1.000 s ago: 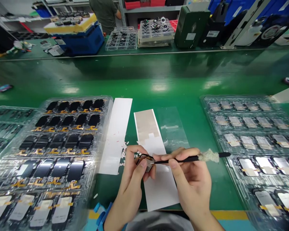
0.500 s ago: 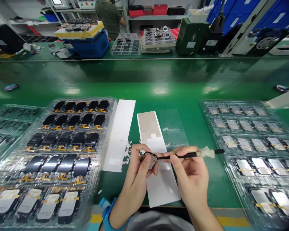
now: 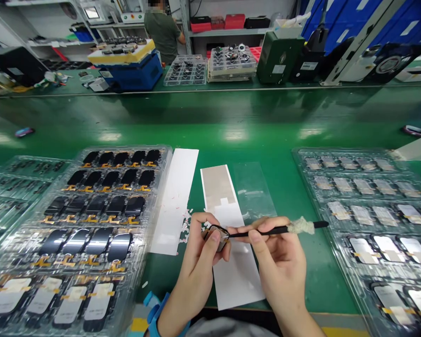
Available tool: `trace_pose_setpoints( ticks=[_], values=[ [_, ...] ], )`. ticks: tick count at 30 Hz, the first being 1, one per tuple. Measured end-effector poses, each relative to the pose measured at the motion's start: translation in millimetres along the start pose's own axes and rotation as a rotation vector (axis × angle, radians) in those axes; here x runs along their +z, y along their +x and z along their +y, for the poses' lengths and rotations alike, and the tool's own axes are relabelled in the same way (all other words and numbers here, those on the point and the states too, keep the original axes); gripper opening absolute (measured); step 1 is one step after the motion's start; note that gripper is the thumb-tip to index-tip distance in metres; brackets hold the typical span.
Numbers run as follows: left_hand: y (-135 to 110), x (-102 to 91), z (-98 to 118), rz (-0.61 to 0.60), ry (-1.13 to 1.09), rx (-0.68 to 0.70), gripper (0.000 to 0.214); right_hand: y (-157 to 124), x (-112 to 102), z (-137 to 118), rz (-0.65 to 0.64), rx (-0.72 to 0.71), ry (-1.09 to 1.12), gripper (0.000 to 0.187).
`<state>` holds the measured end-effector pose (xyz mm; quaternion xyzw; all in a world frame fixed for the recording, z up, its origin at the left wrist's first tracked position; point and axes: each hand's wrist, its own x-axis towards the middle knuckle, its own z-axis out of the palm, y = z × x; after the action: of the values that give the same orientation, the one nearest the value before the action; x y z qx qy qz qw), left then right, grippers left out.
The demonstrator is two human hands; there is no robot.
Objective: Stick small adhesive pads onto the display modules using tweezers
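Between thumb and fingers, my left hand (image 3: 199,255) grips a small display panel (image 3: 221,238) with a dark rim and a silvery back, much of it covered by the thumb. My right hand (image 3: 279,255) pinches a slim black hand tool (image 3: 277,230) with pale material wrapped near its rear end. The tool's tip meets the right edge of the panel; its exact shape is too small to tell. Under the hands lies a white backing sheet (image 3: 236,276) carrying a grey-beige adhesive area (image 3: 215,185) with a stepped lower edge.
A clear tray (image 3: 140,267) of display panels stands left, another tray (image 3: 323,234) of silver-backed panels right. Beside the left tray lies a white strip (image 3: 175,196) with small scraps (image 3: 185,227). A clear film (image 3: 254,187) rests right of the sheet. Across the bench, a person (image 3: 161,32) stands.
The camera view has shifted slightly, so the bench sits a little lower in the picture. Both hands keep their grips, and the tool tip stays at the panel's edge.
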<state>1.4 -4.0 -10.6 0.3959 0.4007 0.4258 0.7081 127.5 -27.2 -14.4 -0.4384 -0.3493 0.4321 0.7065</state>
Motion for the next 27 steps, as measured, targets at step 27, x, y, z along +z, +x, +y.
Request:
trace_pose_setpoints(
  ticks=[27],
  values=[
    [7.0,-5.9,1.0,0.346,0.010,0.245,0.018,19.2,-7.2,-58.8,-0.021,-0.105,0.059,0.005]
  ],
)
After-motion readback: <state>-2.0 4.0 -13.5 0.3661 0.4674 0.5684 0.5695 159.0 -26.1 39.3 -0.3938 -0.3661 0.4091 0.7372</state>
